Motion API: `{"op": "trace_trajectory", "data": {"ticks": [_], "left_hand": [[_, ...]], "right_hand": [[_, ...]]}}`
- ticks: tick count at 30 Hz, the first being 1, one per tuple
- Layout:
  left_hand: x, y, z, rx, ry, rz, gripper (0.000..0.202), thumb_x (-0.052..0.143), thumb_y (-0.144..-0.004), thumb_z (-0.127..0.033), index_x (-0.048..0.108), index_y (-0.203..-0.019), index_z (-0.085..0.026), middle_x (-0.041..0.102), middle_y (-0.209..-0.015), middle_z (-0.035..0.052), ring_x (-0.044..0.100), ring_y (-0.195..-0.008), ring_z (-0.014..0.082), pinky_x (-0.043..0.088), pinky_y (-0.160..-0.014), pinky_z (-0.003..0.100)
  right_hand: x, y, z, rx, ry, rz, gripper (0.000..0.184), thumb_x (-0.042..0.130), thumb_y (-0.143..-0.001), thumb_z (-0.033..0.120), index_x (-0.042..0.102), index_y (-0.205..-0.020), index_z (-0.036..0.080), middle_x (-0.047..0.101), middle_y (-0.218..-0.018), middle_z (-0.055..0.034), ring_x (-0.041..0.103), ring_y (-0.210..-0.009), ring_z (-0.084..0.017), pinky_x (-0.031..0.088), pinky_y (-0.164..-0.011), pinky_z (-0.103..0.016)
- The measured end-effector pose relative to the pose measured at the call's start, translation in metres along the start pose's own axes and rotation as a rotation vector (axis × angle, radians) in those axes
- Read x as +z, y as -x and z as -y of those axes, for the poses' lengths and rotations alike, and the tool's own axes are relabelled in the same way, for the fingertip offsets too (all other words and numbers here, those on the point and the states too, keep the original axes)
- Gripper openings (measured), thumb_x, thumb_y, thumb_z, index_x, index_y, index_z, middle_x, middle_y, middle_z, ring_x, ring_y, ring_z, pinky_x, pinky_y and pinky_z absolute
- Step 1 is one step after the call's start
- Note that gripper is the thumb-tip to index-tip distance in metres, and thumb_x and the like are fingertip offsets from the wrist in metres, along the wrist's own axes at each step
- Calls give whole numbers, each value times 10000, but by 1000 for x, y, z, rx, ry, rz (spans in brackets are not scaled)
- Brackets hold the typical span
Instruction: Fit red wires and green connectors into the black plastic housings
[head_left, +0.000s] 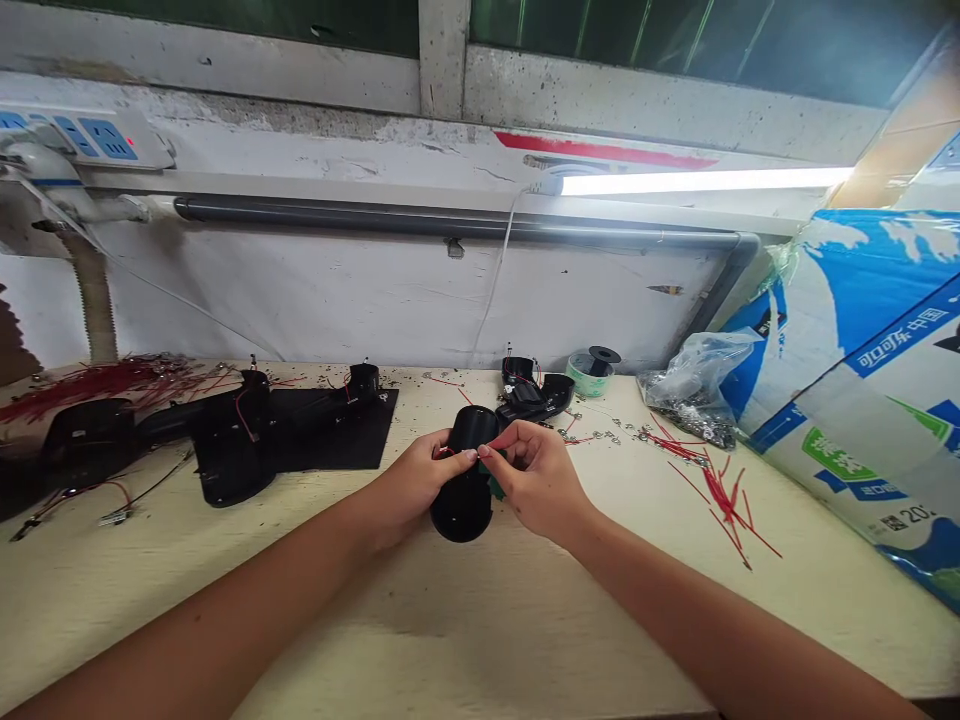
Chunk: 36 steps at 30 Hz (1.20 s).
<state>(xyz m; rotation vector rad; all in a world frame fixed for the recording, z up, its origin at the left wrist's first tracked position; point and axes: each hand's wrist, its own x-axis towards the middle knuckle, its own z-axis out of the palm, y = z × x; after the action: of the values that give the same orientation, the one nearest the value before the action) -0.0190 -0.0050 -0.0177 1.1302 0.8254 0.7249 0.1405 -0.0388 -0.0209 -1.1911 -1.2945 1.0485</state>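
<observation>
My left hand (416, 485) is closed around the side of a black plastic housing (463, 515), held above the middle of the table. The housing has a rounded lower end and a tube-like upper part. My right hand (541, 480) pinches at the housing's middle, thumb and forefinger meeting by the left thumb tip. A short red wire (495, 444) shows at these fingertips; its end is too small to make out. Part of a green piece (496, 488) shows under my right fingers.
Several black housings with wires (236, 440) lie at the left on a black mat (375, 440), near a heap of red wires (112, 385). Behind stand another black housing (536, 395) and a spool (604, 360). Loose red wires (724, 500), a plastic bag (701, 375) and a blue-white carton (847, 400) are right.
</observation>
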Motion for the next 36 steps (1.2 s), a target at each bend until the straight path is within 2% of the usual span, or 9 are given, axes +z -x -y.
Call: {"op": "trace_trajectory", "data": {"ticks": [6,9,12,16,20,24,28,31,36], "left_hand": [[0,-3,3,30,10,-17,364,772,-733,-409,676,-988,-166,672,-841,26,604,-735,125,427,-693,239],[0,-3,1,9,72,-38,348,761,-745,-392,663,-988,-164,679,-844,37,627,-739,139,446,-707,255],[-1,-2,-4,-62,160,-68,339,745,-753,-351,641,-1029,-181,695,-896,51,667,-776,182,491,-730,299],[-3,-3,-10,-122,286,-149,246,679,-784,-316,638,-979,-173,712,-881,60,684,-776,195,537,-753,327],[-5,-6,-12,-138,368,-197,144,607,-816,-274,640,-873,-145,703,-777,48,668,-678,150,541,-703,282],[-7,-4,-12,-91,310,-183,122,651,-785,-249,624,-871,-167,700,-732,37,687,-691,172,513,-624,254],[-6,-1,-12,-76,260,-120,253,689,-763,-259,639,-995,-172,738,-884,75,716,-818,213,539,-672,274],[-5,-1,-12,-69,249,-123,315,694,-765,-263,634,-1061,-172,739,-966,93,720,-863,218,553,-694,278],[-8,-5,-9,-62,235,-141,366,707,-778,-281,617,-1112,-160,731,-1023,113,725,-882,220,553,-666,264]], "right_hand": [[0,0,-2,-1,-4,-4,353,734,-771,476,524,-739,194,457,-459,68,306,-337,-65,172,-325,-208],[-2,-3,-5,-95,-33,-28,326,723,-804,462,563,-775,181,459,-500,63,332,-406,-68,221,-377,-212],[-6,-8,-5,-166,-88,-107,310,734,-807,450,606,-849,171,452,-555,61,363,-486,-76,291,-430,-210],[-11,-14,-4,-55,-171,-183,427,742,-777,508,645,-999,156,485,-603,50,434,-513,-97,414,-453,-232],[-13,-16,-5,-17,-253,-162,436,747,-754,543,599,-904,161,580,-688,17,521,-518,-106,490,-483,-268],[-13,-16,-8,27,-291,-141,450,738,-745,562,534,-892,189,552,-667,39,528,-494,-112,472,-437,-262],[-13,-16,-9,60,-306,-143,443,722,-742,543,579,-965,188,515,-667,44,527,-514,-112,487,-472,-274],[-13,-18,-11,93,-349,-143,425,723,-717,532,579,-919,187,531,-703,31,540,-533,-117,492,-495,-288],[-11,-17,-14,145,-398,-55,319,707,-711,446,517,-800,205,396,-545,81,391,-446,-89,328,-418,-222]]}}
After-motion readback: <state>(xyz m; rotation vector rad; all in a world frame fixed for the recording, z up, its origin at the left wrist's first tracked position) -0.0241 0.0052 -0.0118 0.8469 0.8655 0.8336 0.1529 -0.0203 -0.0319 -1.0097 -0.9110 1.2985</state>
